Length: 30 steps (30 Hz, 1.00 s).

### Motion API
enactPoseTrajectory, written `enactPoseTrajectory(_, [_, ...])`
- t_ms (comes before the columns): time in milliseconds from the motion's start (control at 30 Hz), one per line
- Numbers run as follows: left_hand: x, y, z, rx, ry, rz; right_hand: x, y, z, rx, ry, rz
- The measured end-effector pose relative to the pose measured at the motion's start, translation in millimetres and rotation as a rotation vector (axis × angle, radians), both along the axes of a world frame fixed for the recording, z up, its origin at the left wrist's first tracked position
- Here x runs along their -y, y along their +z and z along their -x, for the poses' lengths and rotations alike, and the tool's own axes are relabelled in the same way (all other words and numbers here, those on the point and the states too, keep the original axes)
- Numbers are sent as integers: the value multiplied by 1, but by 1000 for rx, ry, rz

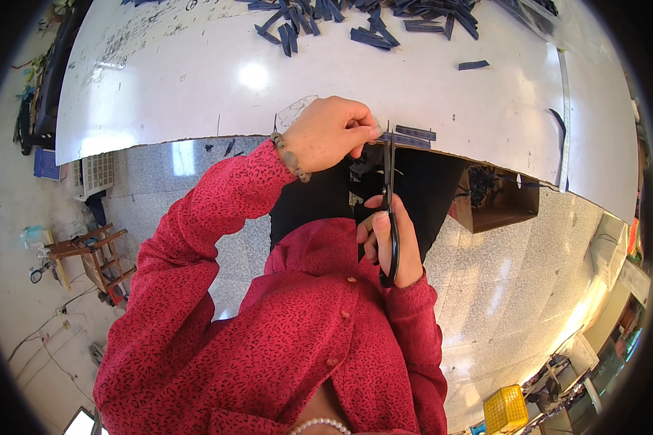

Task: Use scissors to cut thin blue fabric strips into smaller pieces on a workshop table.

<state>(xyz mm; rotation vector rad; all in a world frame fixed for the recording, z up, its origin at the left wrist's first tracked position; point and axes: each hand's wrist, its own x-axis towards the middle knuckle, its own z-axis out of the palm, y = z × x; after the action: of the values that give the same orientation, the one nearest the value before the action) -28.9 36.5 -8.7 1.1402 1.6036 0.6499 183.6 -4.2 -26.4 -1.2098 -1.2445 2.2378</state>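
Note:
My left hand [330, 129], with a beaded bracelet at the wrist, is closed in a pinch at the near edge of the white table. Its fingertips meet the end of a dark blue fabric strip [413, 142]. A second short dark strip [416, 133] lies just beyond it. My right hand [403, 246] grips black-handled scissors [392, 239] below the table edge. Their blades point away from me and cross the strip just right of my left fingertips. The blades look nearly together; whether fabric is between them is hard to make out.
Many dark blue strips [374, 32] are heaped along the table's [196, 94] far side, with a single strip [474, 65] apart at right. Clear plastic [580, 29] lies far right. Under the table edge stands a cardboard box [497, 210]. A wooden stool [94, 257] is at left.

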Motion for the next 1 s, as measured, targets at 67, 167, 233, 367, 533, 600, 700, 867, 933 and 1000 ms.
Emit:
enactPoseTrajectory(67, [0,1,0,-1,-2,3,-4,1,4,17,-14,-10])
enactPoseTrajectory(167, [0,0,0,2,-9,8,-7,1,8,54,-19,-34])
enactPoseTrajectory(233, [0,-2,1,8,-5,1,-8,1,10,72,-24,-47])
enactPoseTrajectory(367, [1,-7,3,-3,17,-48,-10,5,10,142,-9,-17])
enactPoseTrajectory(533, [0,-2,3,93,31,-22,-13,-1,1,130,1,-80])
enactPoseTrajectory(600, [1,1,2,130,49,-17,-13,-4,-7,69,-30,-149])
enactPoseTrajectory(700, [-5,9,-7,248,52,14,-18,8,-22,-131,-146,-148])
enactPoseTrajectory(867, [-59,-6,-18,205,147,-229,-31,9,-31,-162,-288,-233])
enactPoseTrajectory(933, [-62,1,-12,254,157,-251,-36,11,-28,-191,-355,-287])
enactPoseTrajectory(1000, [-58,12,-14,309,150,-268,-41,6,-28,-195,-391,-306])
